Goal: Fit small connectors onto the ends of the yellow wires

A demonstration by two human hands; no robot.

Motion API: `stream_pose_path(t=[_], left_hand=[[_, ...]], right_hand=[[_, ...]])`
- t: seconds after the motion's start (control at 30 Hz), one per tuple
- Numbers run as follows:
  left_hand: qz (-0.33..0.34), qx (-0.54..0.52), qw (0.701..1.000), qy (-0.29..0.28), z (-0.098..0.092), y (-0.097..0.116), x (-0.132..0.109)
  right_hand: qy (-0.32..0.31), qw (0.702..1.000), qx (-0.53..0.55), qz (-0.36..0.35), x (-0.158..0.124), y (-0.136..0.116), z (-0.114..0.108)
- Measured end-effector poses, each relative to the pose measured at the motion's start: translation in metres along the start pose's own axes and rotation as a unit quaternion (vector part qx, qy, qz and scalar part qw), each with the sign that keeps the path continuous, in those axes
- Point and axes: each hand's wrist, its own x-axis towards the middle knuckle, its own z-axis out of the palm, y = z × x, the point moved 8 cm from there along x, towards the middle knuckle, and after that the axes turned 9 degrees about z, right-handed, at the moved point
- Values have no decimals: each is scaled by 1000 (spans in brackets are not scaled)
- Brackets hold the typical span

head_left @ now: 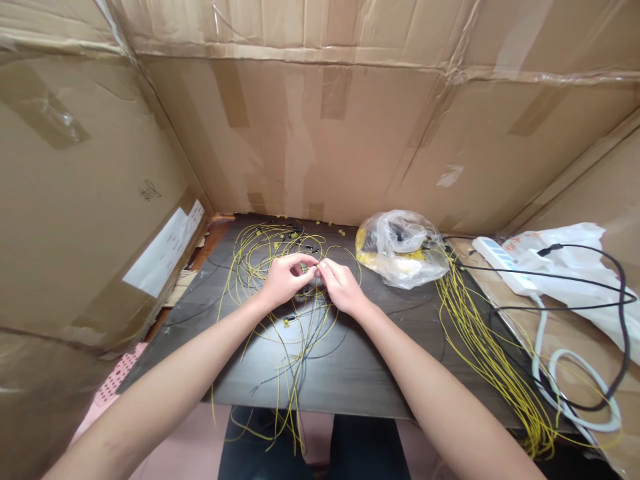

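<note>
Head view: left of the plastic bag [400,250], the left hand [285,280] and right hand [343,287] meet fingertip to fingertip, both pinching a yellow wire [317,269]. Tangled loops [260,248] lie beyond. Risk: tension may snag adjacent loops, tightening the tangle.

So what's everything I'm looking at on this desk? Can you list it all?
loose wires: many, yellow, tangled mid-table, some hanging off the near edge
wire bundle: one, yellow, right side of the table
clear bag: one, see-through with yellow bits inside, back of the table
power strip: one, white, right of the clear bag
black cables: a few, black, looping at the right
white cable: one, white, coiled near right
white bag: one, white, far right
table: one, dark
cardboard walls: brown, on three sides
left hand: one, fingertips pinched over the loose wires
right hand: one, fingertips meeting the left hand's
</note>
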Motion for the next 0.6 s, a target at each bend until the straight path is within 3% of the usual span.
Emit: stream_pose_path(t=[0.27, 0.6], left_hand=[[-5, -1, 1000, -1, -1, 2, 1], [51, 46, 998, -7, -3, 8, 1]], right_hand=[[35, 999, -30, -25, -2, -9, -7], [18, 999, -25, -25, -1, -5, -1]])
